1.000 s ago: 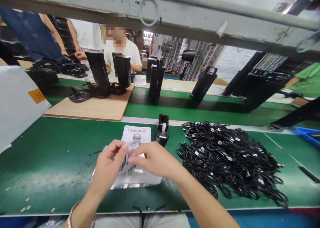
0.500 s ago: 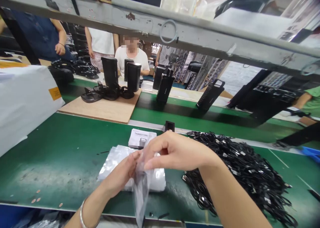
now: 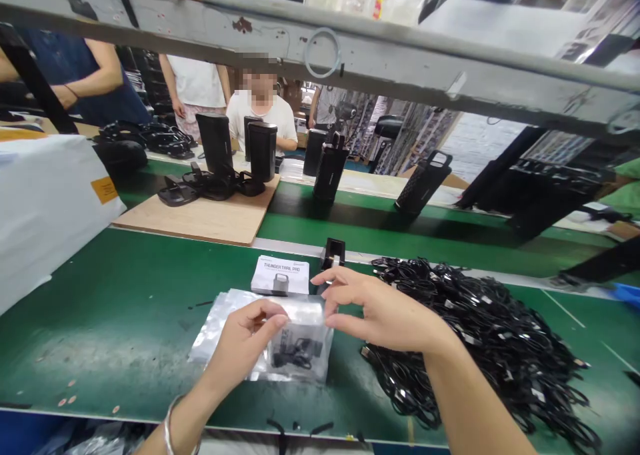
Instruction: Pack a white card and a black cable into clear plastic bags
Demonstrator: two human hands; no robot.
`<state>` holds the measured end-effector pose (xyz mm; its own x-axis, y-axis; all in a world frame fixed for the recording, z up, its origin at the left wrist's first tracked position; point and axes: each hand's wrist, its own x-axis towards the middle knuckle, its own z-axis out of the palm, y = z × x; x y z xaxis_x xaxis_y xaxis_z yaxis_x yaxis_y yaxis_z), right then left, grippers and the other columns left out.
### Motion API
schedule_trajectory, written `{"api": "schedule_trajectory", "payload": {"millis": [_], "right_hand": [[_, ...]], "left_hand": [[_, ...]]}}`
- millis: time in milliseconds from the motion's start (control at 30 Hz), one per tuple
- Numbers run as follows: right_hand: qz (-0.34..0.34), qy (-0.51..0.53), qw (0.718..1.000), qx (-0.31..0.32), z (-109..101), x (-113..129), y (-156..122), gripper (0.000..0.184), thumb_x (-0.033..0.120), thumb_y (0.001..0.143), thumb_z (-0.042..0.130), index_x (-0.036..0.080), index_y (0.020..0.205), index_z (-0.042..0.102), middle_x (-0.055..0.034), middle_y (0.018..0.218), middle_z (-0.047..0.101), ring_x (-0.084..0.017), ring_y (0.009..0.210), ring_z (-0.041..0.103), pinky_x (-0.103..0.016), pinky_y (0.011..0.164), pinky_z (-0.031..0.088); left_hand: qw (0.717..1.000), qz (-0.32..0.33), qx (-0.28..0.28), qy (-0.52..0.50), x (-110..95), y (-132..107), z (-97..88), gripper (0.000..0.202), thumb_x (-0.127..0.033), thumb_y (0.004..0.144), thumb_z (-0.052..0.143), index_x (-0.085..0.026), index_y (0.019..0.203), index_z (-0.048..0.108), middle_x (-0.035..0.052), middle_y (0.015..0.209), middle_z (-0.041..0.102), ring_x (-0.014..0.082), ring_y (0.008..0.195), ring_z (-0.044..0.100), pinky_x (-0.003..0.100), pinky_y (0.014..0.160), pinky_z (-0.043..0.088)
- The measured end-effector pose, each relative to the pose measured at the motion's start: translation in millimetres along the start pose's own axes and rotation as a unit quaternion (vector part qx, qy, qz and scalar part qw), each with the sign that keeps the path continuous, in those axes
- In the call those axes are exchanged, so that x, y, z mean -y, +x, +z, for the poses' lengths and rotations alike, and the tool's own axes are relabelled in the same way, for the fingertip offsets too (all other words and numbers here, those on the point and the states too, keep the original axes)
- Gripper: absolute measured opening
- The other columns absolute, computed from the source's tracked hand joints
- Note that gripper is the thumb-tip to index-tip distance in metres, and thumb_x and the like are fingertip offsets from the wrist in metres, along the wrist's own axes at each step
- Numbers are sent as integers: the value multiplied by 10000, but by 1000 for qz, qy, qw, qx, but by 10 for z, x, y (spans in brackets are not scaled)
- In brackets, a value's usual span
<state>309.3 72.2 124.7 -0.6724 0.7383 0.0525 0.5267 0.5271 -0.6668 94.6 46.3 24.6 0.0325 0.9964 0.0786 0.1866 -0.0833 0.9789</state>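
A clear plastic bag (image 3: 300, 368) with a black cable (image 3: 295, 356) inside lies over a stack of clear bags (image 3: 213, 332). My left hand (image 3: 247, 335) pinches its upper left edge between thumb and fingers. At the upper right corner, my right hand (image 3: 373, 305) has its thumb and a finger closed on the bag, with the other fingers raised. Just behind the bags is a pile of printed leaflets (image 3: 281, 274) reading "THUNDER TRAIL PRO". Beyond my right fingertips stands a small black tape dispenser (image 3: 333, 250).
A heap of black cables (image 3: 475, 342) covers the right side. Black speakers (image 3: 330, 172) stand along the green belt behind, some near a wooden board (image 3: 200, 222). A large white sack (image 3: 50, 208) is at left. A metal beam (image 3: 400, 62) crosses overhead; people work beyond.
The bag, hanging narrow between my hands before, now lies flat on the stack with its cable showing. My right hand has moved right, away from my left, uncovering the leaflets.
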Motion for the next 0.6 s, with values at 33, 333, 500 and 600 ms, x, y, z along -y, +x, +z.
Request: {"api": "schedule_trajectory", "payload": {"millis": [33,333,500,600], "right_hand": [[9,30,999,-33,47,-45,-27,161,215,794,531,237,922,626,-51,1152,543,-181,993,543,-313,842,421],[126,215,952,-180,711,-370,54,246,324,829,483,150,814,655,-27,763,650,-151,713,566,-258,659,437],[97,238,948,-187,755,-460,117,289,317,859,443,164,910,682,-38,827,682,-168,765,602,-270,699,454],[64,204,951,-224,747,-498,106,219,237,829,493,189,908,691,-38,905,696,-173,862,617,-287,795,451]], "left_hand": [[1000,2,-16,6,1,7,19,226,-409,717,592,-189,675,623,-1,642,625,142,584,552,234,539,443],[993,-11,-114,28,8,88,0,229,-396,713,610,-189,773,688,32,749,713,187,707,625,277,654,501],[996,-30,-72,30,63,135,-48,215,-374,663,660,-196,776,696,28,747,719,173,645,629,249,577,506],[996,-31,-68,40,105,144,-93,182,-367,669,654,-202,733,699,20,742,711,177,685,629,247,616,501]]}}
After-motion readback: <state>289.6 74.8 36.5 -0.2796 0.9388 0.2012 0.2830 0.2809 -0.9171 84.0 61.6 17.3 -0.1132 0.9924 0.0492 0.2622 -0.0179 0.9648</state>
